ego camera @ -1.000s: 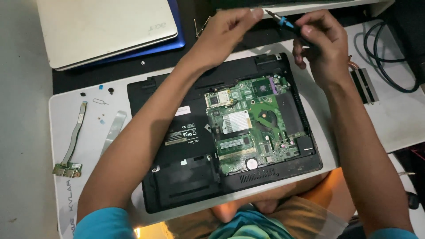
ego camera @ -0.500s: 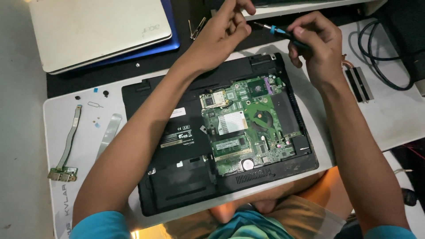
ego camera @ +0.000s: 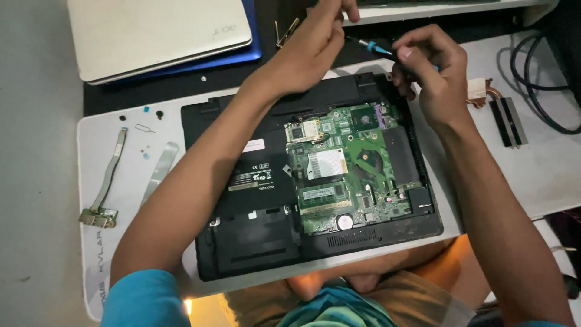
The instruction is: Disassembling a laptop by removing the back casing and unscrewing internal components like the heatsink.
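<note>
The right hand pinches a screwdriver near the top centre of the frame, its fingers curled round the handle and the shaft pointing left towards the left hand. The left hand's fingers are pressed together at the driver's tip, above the rear edge of the opened laptop; whether they grip a screw or only steady the tip I cannot tell (the fingers hide it).

The risks, as I judge them: anything small held at that tip could slip and fall onto the bare green board in the middle of the frame, where it would be hard to find among the chips. The left forearm lies across the black casing, so a sudden shift could nudge the laptop on the white mat. A few loose screws lie at the mat's upper left, near a flat cable; a sweep of the elbow could scatter them. The heat pipe on the right lies near the right wrist.
</note>
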